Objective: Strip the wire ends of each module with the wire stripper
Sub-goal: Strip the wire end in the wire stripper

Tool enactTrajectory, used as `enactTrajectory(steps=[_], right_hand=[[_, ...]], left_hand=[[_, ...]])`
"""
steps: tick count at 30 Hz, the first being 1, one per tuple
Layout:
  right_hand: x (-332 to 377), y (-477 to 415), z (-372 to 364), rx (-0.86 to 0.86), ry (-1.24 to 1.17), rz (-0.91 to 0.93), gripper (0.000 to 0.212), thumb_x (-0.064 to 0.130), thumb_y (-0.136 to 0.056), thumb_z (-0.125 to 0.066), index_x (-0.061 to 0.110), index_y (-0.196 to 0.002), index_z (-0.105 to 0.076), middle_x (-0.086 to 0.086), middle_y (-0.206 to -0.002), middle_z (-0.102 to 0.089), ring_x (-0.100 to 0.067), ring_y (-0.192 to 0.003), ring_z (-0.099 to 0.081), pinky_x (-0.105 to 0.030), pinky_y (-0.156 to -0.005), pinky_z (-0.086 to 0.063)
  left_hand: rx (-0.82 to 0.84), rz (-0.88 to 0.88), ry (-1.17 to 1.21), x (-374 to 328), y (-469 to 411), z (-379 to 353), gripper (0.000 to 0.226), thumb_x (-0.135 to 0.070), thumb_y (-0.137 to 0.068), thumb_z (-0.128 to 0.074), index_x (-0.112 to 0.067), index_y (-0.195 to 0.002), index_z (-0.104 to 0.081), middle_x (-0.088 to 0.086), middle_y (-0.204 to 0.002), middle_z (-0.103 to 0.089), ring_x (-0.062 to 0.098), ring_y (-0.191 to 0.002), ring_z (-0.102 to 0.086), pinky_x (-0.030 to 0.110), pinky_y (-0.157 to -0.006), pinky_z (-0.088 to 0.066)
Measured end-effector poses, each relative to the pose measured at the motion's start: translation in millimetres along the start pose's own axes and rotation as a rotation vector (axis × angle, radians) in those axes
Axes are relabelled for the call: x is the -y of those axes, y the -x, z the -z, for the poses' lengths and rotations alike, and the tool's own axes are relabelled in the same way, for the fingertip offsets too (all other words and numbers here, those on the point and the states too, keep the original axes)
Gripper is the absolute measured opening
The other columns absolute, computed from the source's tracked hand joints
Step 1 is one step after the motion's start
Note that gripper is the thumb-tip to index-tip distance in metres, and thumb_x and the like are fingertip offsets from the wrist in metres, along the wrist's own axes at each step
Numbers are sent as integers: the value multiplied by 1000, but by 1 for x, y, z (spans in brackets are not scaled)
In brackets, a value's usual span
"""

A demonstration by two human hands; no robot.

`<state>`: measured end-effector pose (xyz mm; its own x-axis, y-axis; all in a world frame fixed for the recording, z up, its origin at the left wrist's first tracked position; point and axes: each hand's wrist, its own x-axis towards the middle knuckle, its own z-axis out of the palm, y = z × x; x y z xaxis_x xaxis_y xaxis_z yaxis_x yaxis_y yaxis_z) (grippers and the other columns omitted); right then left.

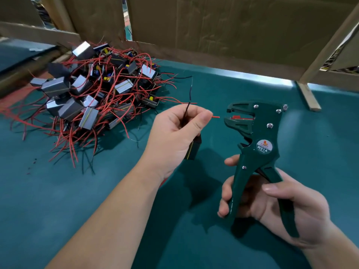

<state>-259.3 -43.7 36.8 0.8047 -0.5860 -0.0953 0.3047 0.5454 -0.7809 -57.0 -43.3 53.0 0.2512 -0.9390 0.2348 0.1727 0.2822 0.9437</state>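
Fingers (202, 116) pinch red wire (216, 117) just short of the wire stripper (258, 144).

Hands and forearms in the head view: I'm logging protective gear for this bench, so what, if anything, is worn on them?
Nothing is worn. The left hand and right hand are both bare: no gloves, rings, watch or wrist strap show. Both forearms are uncovered as far as the frame's lower edge, with no sleeve or cuff in sight. Fingernails look short and unpainted.

1 wire stripper (258, 133), 2 hands, uncounted modules (93, 90).
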Motion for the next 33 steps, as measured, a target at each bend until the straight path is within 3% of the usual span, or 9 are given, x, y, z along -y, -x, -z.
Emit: enactTrajectory(steps=[12,21,33], right_hand=[[0,2,1,-7,59,-18,58,20,-71,-74,0,-122,-54,-34,-93,-58,-50,-84,-57,-54,-77,-47],[-2,1,-4,-56,90,-35,48,28,-74,-77,3,-111,-60,-31,-82,-59,-46,-72,-61,-49,-69,-50],[-3,1,-3,-57,94,-51,44,33,-78,-75,4,-108,-60,-30,-80,-60,-45,-71,-60,-51,-70,-48]], left_hand=[[-91,-8,-37,6,-1,-4,21,-34,-79,-69,-25,-61,-63,-8,-54,-50,5,-51,-42,16,-48,-38],[-46,-31,-119,4,3,-9,18,-36,-75,-66,-20,-68,-59,5,-60,-44,15,-58,-37,20,-50,-33],[-49,-55,-167,7,2,-7,14,-29,-80,-64,-23,-67,-61,-2,-55,-43,9,-49,-36,24,-45,-31]])
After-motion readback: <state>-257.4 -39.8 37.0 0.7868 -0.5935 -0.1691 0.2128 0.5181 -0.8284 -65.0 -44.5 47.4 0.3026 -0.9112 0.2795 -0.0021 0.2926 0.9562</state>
